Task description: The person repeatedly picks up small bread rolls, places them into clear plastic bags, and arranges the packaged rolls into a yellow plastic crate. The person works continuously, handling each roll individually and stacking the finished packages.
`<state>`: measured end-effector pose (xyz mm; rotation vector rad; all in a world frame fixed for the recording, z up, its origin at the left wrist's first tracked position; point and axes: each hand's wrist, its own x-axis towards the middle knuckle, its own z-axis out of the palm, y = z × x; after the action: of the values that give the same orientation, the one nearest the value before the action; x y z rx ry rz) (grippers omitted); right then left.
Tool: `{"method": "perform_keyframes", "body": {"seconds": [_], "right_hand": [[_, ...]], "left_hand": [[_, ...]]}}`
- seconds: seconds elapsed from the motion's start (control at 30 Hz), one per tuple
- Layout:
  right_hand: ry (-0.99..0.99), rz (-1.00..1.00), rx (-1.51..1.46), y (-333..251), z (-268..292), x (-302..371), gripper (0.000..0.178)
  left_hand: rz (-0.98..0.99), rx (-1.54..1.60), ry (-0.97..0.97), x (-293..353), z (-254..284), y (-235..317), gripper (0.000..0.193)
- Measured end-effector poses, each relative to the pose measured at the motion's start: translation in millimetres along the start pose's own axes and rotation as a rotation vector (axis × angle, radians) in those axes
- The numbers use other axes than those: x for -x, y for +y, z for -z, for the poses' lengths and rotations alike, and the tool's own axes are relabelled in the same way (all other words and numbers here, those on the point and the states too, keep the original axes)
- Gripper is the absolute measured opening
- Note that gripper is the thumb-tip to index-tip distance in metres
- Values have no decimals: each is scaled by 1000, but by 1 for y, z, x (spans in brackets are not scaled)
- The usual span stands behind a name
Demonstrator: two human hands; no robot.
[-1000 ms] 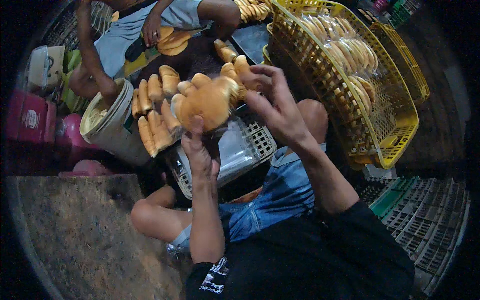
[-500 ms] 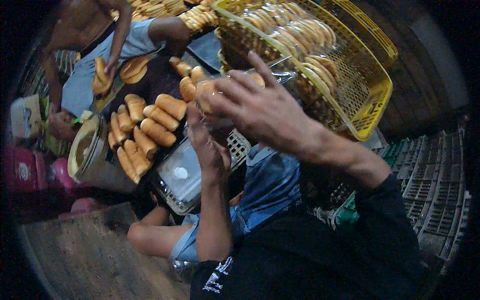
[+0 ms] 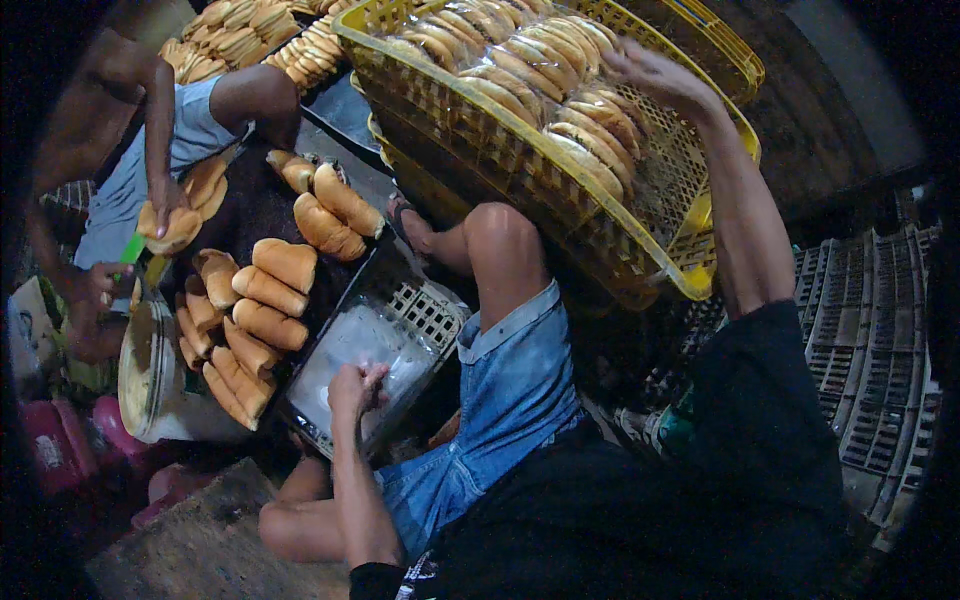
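My right hand [image 3: 662, 80], slightly blurred and with its fingers stretched out, is over the far right side of a yellow plastic crate [image 3: 737, 165]. Beside its fingertips lie rows of bread in clear bags [image 3: 545, 60] inside the crate. Lower down, my left hand [image 3: 358, 388] has its fingers curled in over a pile of clear plastic bags [image 3: 345, 345] in a small pale basket [image 3: 428, 312]. Whatever those fingers pinch, if anything, cannot be made out. Several loose golden bread rolls [image 3: 270, 290] sit left of the basket, with more rolls [image 3: 335, 215] farther back.
At the left a co-worker's hands hold a split bun [image 3: 175, 230] and a green-bladed tool [image 3: 132, 250] above a pale tub [image 3: 150, 370]. Piles of bread [image 3: 240, 35] lie at the back. Slatted crates [image 3: 860, 350] stand on the right, a wooden board [image 3: 215, 535] at lower left.
My right hand has moved away to the yellow crate and let go of the bagged bread both hands were handling. My left hand has dropped to the plastic bags. The view has shifted.
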<state>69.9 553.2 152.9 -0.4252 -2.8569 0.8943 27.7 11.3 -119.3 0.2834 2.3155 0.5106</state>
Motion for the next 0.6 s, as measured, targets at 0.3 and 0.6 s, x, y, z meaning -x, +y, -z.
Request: {"method": "perform_keyframes", "body": {"seconds": [0.3, 0.6], "right_hand": [[-403, 510, -123, -197, -260, 102, 34], [-334, -193, -1104, -187, -264, 117, 22]], "left_hand": [[-440, 532, 503, 71, -6, 47, 35], [-445, 2136, 284, 52, 28, 48, 46]]}}
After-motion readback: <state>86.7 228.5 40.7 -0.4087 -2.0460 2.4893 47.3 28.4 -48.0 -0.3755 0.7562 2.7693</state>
